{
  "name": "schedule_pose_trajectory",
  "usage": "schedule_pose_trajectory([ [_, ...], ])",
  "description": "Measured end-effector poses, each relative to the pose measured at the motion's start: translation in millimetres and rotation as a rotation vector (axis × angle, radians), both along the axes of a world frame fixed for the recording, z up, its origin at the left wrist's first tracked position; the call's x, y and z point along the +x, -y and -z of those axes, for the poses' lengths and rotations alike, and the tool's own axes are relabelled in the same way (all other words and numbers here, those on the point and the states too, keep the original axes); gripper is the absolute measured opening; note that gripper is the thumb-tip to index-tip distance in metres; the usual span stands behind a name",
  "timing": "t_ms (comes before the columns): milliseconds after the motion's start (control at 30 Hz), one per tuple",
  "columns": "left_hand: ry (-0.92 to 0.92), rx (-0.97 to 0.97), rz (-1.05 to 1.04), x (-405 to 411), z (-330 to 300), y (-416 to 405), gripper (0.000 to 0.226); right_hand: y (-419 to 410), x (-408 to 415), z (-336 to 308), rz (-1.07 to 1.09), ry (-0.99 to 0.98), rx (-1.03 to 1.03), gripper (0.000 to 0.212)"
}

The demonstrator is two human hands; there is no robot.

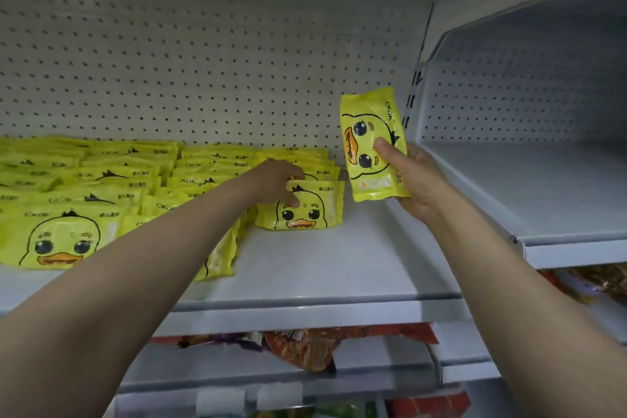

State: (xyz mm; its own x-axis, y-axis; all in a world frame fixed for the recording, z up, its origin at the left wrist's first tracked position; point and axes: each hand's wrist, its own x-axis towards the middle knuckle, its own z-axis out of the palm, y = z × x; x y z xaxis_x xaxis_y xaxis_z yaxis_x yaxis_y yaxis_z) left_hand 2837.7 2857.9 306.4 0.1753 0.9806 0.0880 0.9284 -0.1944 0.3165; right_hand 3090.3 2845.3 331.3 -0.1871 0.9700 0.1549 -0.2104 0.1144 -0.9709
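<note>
The right hand (419, 180) grasps a glossy yellow plastic packet printed with a duck face (371, 143) (hereafter the held packet), thumb across the print and fingers behind. The held packet is carried on end in the air above the right end of the white metal shelf (322, 268), not touching it. It is judged to be staged for the next place in the row.

The left hand (276, 182) grips the top edge of a matching yellow duck-face packet (305, 214), the front packet. This one stands on the shelf at the head of the right-most row. Fingers curl over its seam and the thumb presses its face, probably to steady and square the row so it does not tip forward.

More rows of yellow packets (101, 187) cover the left and middle of the shelf, leaning back and overlapping. A white perforated back panel (203, 61) rises behind the shelf.

Obstructions: the left forearm crosses above the middle rows, and the slotted upright (412, 102) at the shelf's right end stands close beside the held packet. Red and orange snack bags (305, 346) lie below the shelf.
</note>
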Motion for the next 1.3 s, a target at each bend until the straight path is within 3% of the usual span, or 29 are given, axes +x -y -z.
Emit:
schedule_pose_trajectory([
  [267, 0.019, 0.011, 0.07, -11, 0, -22, 0.051, -15, -1, 2, 0.004, 0.017, 0.017, 0.018],
  [467, 0.017, 0.029, 0.113, -13, 1, -29, 0.046, -19, -2, 4, 0.015, 0.028, 0.017, 0.017],
  [667, 0.059, 0.083, 0.044, -16, 12, -26, 0.057, -20, -2, 9, 0.015, 0.124, 0.043, 0.026],
  [767, 0.062, 0.136, 0.013, -14, 16, -21, 0.059, -23, -1, 9, 0.016, 0.258, 0.087, 0.023],
  [967, 0.043, 0.18, -0.143, -34, 3, 3, 0.049, -34, -6, -10, -0.013, 0.717, 0.284, 0.024],
  [1133, -0.071, 0.112, -0.226, -50, 10, 43, 0.053, -43, -31, -9, -0.145, 1.026, 0.379, 0.029],
  [1300, -0.159, 0.081, -0.249, -48, 23, 64, 0.054, -46, -57, 17, -0.268, 1.162, 0.41, 0.04],
])
